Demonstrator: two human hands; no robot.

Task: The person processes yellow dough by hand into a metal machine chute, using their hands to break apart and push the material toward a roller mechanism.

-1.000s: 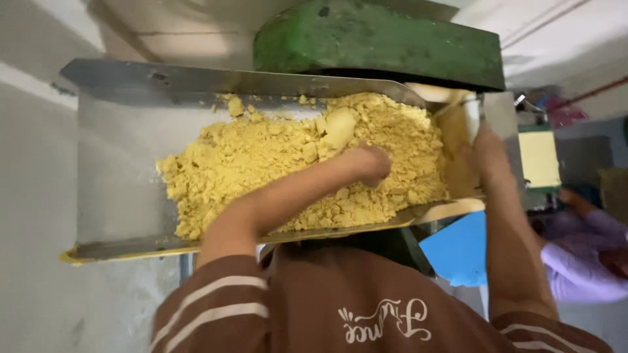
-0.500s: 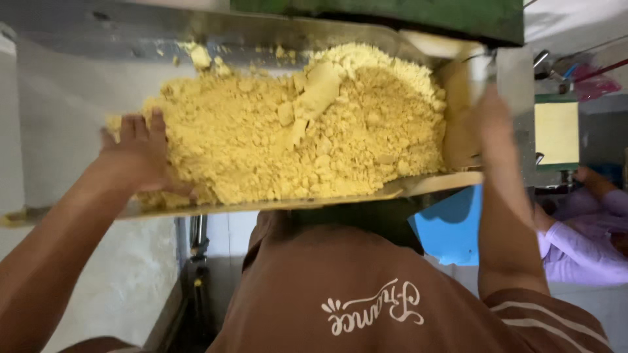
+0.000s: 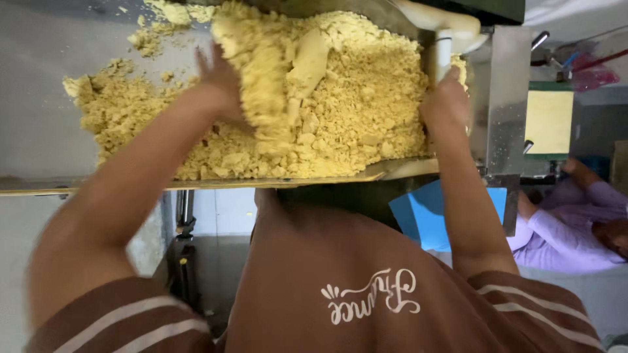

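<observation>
Left hand (image 3: 219, 82) pushing yellow crumbly dough (image 3: 327, 111), open-palmed

Pale grey wall (image 3: 26, 255) at left, plain and dull in soft daylight. Dark metal pipe (image 3: 185, 248) down beside white tiles (image 3: 226, 212). At right, a blue board (image 3: 425, 212) below a steel panel (image 3: 504, 98). Further right, a yellow rectangle in a green frame (image 3: 548, 121), pink plastic (image 3: 592, 73) above. A person in a lilac shirt (image 3: 566, 225) low in the right corner.
</observation>
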